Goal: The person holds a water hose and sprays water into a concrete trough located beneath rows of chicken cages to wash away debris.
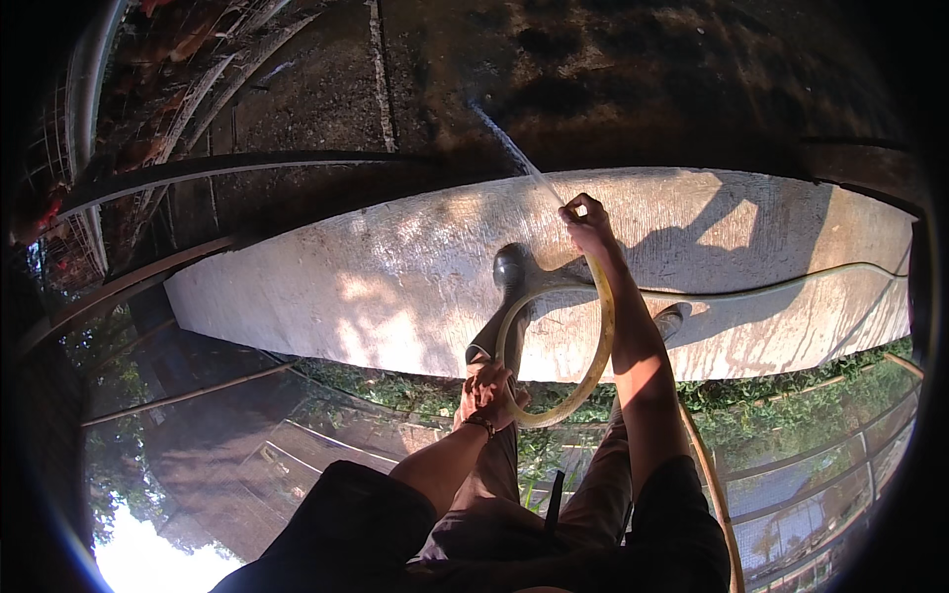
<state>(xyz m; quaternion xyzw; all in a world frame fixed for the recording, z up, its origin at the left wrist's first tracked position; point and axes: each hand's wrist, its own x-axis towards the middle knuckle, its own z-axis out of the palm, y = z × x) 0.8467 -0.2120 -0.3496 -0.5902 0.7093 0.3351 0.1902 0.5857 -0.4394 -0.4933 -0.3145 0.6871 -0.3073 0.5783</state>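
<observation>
My right hand (pixel 589 226) grips the end of a yellowish hose (pixel 604 326), with thumb and finger at its mouth. A jet of water (pixel 511 148) shoots from it towards the dark, wet surface (pixel 563 81) ahead. The hose bends down in a big loop, then trails off to the right over the pale concrete strip (pixel 415 259). My left hand (pixel 485 393), with a bracelet at the wrist, is at my bent leg near the top of a dark rubber boot (pixel 510 270). The loop passes beside its thumb; whether those fingers hold anything is unclear.
Wire cages (pixel 200 81) with reddish-brown chickens (pixel 48 215) stand at the upper left. A dark beam (pixel 245 167) crosses there. Green plants (pixel 786 400) border the concrete. Bamboo poles (pixel 189 394) and a mesh fence (pixel 808 474) lie beyond.
</observation>
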